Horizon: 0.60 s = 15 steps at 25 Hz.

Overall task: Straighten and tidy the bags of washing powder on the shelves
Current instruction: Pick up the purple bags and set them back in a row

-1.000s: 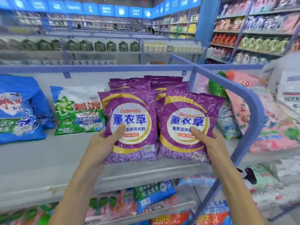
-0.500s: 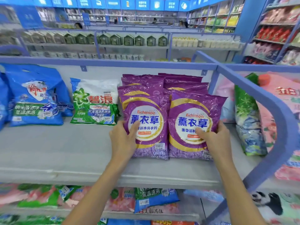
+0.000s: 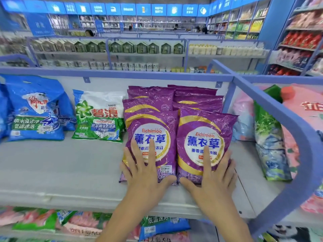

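Two rows of purple washing-powder bags lie overlapping on the grey shelf (image 3: 61,168). The front left purple bag (image 3: 157,126) has my left hand (image 3: 145,170) pressed flat on its lower half, fingers spread and straight. On the front right purple bag (image 3: 208,128) my right hand (image 3: 213,173) lies flat in the same way. Both front bags sit side by side, touching, with their lower edges near the shelf's front. Several more purple bags (image 3: 194,96) are stacked behind them.
A green and white bag (image 3: 99,116) and a blue bag (image 3: 36,109) lie to the left. A blue curved rail (image 3: 286,123) divides off pink and green bags (image 3: 269,137) on the right. More bags fill the lower shelf (image 3: 83,222). Other aisles stand behind.
My hands gripped the two front purple bags by their sides; now both hands lie flat on top of them with fingers straight. The bags have settled down onto the shelf.
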Each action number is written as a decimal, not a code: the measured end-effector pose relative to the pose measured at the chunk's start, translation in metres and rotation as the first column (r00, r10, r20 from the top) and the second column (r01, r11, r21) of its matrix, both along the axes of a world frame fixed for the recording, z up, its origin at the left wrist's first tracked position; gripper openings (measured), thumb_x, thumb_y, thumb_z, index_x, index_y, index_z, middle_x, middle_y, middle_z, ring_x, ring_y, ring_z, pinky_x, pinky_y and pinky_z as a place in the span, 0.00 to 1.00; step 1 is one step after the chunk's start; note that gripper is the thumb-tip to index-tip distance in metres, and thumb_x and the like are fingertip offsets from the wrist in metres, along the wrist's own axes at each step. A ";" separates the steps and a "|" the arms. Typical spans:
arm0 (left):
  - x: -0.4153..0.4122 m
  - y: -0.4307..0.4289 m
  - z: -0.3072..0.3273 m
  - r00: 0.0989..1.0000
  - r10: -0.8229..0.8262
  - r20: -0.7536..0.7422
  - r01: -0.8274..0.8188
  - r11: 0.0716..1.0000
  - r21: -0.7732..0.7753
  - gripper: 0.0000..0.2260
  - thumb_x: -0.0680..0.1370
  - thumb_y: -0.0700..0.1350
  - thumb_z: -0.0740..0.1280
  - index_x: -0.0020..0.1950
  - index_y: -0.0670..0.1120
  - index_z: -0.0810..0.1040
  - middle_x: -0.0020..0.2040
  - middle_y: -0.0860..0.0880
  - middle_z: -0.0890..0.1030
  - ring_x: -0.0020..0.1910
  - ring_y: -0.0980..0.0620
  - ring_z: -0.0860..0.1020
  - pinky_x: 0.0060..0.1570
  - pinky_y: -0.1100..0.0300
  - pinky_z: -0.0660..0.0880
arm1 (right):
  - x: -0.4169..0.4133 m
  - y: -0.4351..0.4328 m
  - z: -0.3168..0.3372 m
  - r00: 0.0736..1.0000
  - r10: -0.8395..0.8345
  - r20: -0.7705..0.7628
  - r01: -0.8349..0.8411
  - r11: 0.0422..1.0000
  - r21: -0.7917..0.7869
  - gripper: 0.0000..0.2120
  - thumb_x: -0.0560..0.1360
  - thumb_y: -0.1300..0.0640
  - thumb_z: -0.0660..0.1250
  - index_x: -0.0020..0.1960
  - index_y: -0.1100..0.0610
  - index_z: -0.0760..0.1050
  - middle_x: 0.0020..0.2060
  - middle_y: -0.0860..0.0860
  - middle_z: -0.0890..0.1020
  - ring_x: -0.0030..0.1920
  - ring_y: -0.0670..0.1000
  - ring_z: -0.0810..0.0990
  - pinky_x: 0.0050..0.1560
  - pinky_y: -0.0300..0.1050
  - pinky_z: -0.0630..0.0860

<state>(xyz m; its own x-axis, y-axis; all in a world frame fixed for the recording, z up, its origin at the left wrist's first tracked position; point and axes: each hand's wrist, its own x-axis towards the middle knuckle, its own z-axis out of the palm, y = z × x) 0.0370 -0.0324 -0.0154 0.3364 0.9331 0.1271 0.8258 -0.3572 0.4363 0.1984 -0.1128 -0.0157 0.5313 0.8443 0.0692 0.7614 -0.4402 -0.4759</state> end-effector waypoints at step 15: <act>0.006 0.013 -0.005 0.999 0.003 -0.043 -0.002 1.000 0.019 0.49 0.67 0.81 0.51 0.79 0.64 0.30 0.75 0.48 0.18 0.77 0.34 0.27 0.74 0.31 0.40 | 0.008 0.017 0.001 1.000 -0.003 0.016 0.002 0.999 0.041 0.57 0.68 0.25 0.66 0.79 0.39 0.28 0.76 0.58 0.25 0.79 0.65 0.33 0.76 0.66 0.41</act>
<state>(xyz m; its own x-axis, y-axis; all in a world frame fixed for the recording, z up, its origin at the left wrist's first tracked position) 0.0434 -0.0197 -0.0199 0.3396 0.9315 0.1300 0.8448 -0.3629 0.3932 0.2067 -0.0958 -0.0148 0.5319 0.8394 0.1119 0.7680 -0.4225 -0.4814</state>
